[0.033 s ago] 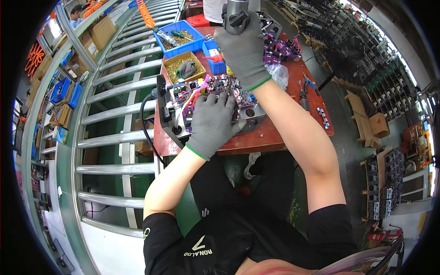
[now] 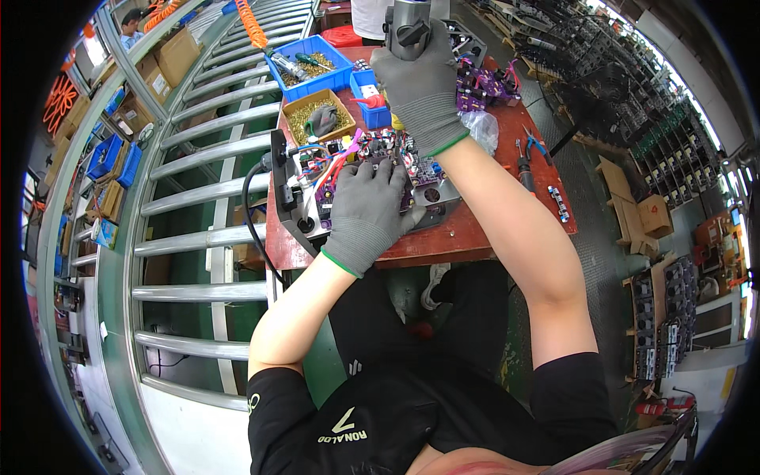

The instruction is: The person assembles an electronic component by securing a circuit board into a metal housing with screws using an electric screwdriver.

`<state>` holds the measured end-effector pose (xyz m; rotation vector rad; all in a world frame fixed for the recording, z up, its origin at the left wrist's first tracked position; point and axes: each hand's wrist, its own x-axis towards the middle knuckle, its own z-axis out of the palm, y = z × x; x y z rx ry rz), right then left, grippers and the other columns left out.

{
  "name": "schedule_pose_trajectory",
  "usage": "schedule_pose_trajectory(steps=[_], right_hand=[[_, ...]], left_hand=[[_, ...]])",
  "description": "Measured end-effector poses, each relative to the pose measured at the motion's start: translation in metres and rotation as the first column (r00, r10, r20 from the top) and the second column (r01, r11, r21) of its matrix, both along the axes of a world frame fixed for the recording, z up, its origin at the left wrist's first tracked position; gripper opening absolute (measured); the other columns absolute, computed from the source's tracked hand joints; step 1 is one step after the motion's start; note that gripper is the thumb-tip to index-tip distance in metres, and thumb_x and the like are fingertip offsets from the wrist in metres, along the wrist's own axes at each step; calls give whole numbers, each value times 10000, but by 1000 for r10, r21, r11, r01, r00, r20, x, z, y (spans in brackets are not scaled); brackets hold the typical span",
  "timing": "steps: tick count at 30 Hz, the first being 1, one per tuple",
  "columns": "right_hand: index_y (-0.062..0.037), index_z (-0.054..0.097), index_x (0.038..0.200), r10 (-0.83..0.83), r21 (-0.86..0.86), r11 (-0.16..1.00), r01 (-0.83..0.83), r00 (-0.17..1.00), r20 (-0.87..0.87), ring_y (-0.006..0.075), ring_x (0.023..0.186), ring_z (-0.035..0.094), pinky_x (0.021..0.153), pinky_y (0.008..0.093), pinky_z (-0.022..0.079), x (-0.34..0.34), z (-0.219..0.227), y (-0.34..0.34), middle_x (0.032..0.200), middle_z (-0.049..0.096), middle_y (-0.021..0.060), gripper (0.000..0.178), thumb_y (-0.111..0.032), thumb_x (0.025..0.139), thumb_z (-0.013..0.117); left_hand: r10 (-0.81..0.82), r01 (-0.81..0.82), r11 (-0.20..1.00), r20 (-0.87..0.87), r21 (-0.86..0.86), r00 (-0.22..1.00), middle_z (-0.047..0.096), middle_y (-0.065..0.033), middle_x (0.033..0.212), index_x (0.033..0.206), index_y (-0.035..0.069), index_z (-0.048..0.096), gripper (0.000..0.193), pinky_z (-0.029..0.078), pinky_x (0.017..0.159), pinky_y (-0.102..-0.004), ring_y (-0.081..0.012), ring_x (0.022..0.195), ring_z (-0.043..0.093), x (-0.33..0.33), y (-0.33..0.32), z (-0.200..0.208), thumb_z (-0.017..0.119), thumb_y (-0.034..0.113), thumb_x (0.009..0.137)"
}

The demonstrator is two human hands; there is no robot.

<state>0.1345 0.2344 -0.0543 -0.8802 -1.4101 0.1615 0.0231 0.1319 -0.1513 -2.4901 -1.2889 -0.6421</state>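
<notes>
In a grey glove with a green cuff, my right hand (image 2: 419, 91) is closed round a grey-and-black power screwdriver (image 2: 410, 32). It is raised over the far side of an opened electronic unit (image 2: 324, 226); the tool's lower end is mostly hidden behind the hand. My left hand (image 2: 366, 202), gloved alike, rests on the unit's purple circuit board (image 2: 324, 194) with its fingers extended and slightly apart. Red, blue and pink wires (image 2: 334, 162) run across the board beside the fingers. Part of the board is covered by both hands.
Beyond the unit stand a blue bin (image 2: 336, 77) with screws and tools, a cardboard box (image 2: 344, 119) of screws and a small blue bin (image 2: 376, 117). Right on the red table (image 2: 507, 222) lie pliers (image 2: 537, 144) and a screwdriver (image 2: 526, 172). A roller conveyor (image 2: 202, 237) runs left.
</notes>
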Motion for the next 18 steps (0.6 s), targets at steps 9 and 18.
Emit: schedule_pose_trajectory(steps=[9,18], right_hand=[[0,539,976,5,-20,1000,-6,1000,-23,283,736,681,721,390,540,0,3,-6,803,653,142,310,-129,756,714],[-7,538,974,80,-84,993,-84,995,-51,294,742,683,732,391,544,5,-1,1,812,656,146,337,-143,737,735]], left_hand=[[8,-8,1000,-10,9,1000,674,-96,1220,1221,58,669,693,459,917,-424,-268,1042,618,1,1,-1,694,593,782],[17,-18,999,-12,-39,1000,668,-97,1226,1221,54,663,707,461,922,-428,-270,1094,602,3,0,1,695,607,780]])
